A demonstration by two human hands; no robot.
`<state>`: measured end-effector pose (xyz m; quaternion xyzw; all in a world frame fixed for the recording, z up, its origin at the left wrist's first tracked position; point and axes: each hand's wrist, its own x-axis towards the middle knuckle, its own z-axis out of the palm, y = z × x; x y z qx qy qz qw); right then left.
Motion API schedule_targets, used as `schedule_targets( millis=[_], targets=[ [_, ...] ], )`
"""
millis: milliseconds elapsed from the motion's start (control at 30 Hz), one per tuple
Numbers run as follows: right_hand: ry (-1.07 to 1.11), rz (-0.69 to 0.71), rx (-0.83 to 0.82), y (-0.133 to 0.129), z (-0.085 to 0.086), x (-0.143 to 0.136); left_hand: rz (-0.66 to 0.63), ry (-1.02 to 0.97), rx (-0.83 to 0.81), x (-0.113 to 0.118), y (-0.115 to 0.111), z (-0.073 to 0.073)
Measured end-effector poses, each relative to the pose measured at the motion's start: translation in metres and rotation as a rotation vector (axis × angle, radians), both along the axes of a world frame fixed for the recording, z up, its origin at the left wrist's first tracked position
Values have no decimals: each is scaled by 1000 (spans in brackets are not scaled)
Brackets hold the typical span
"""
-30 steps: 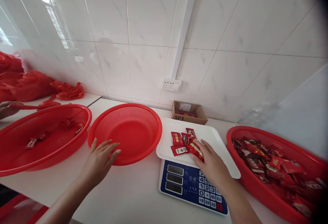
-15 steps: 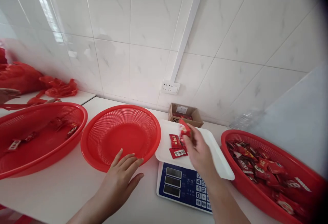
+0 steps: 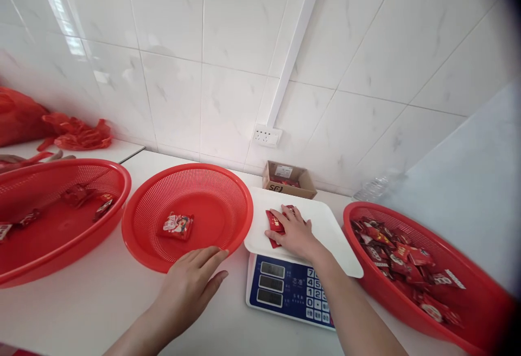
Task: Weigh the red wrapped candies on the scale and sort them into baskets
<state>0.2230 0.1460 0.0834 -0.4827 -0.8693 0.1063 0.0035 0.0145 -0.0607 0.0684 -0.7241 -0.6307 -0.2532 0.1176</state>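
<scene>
My left hand point(image 3: 193, 280) rests at the near rim of the middle red basket point(image 3: 134, 247), fingers stretched out and holding nothing. Inside that basket lies a red packet with a pink-and-white printed picture point(image 3: 178, 226). My right hand point(image 3: 295, 234) is over the white pan of a digital scale point(image 3: 329, 236), its fingers spread on top of several small red packets point(image 3: 273, 221). The hand partly covers them. Below the pan, the scale's blue keypad panel point(image 3: 291, 291) faces me.
At the right stands a red basket point(image 3: 411, 220) full of small packets. Another red basket point(image 3: 109, 226) at the left holds a few. A cardboard box point(image 3: 291, 179) sits behind the scale. Red plastic bags point(image 3: 81, 133) and part of another person's hand point(image 3: 14, 161) are far left.
A printed packet now lies in the middle basket. My right hand, which held a red packet above the pan, has lowered onto the packets there. My left hand stays near the rim.
</scene>
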Motion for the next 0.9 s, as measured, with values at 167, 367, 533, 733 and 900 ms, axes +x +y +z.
schedule_targets(
  millis=[167,367,533,733,900],
  targets=[
    [104,110,199,4,-4,5,-3,15,-7,0,0,-1],
    [204,81,253,15,-5,10,-17,52,-11,-1,-3,-2],
    [623,-254,171,26,11,4,-30,59,-4,0,-3,-1],
    [1180,-427,-291,15,25,-45,-36,45,-58,3,-4,6],
    [1328,-105,-738,-19,36,-92,-33,40,-88,3,-7,10]
  ],
)
